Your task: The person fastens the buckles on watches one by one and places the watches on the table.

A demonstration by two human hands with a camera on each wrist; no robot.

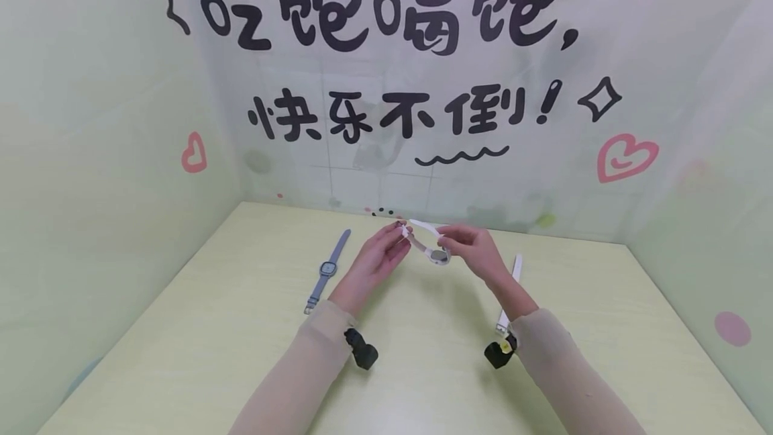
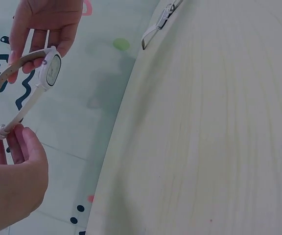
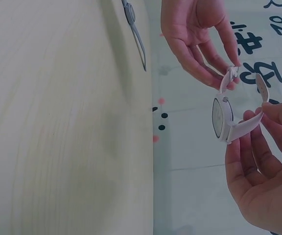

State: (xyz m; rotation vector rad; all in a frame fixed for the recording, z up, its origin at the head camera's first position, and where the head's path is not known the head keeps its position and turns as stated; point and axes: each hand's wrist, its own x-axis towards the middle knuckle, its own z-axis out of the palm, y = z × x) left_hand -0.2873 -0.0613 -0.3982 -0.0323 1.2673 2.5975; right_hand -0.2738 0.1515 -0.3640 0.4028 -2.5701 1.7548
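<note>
A white wristwatch (image 1: 439,257) with a round face is held up above the back of the table, its strap curved and unfastened. My left hand (image 1: 380,254) pinches the buckle end of the strap; the small metal buckle (image 3: 233,73) shows at the fingertips in the right wrist view. The other strap piece, with its row of holes, is held between the thumb and fingers of my right hand (image 1: 477,250). In the left wrist view the watch face (image 2: 53,71) is tilted sideways, and the holed strap end (image 2: 1,81) bends away toward the left.
A blue-grey watch (image 1: 327,270) with a squarish face lies left of my left forearm. Another white watch (image 1: 517,267) lies under my right wrist, partly hidden by it. A printed curtain (image 1: 386,180) hangs at the table's back edge, with more fabric at both sides.
</note>
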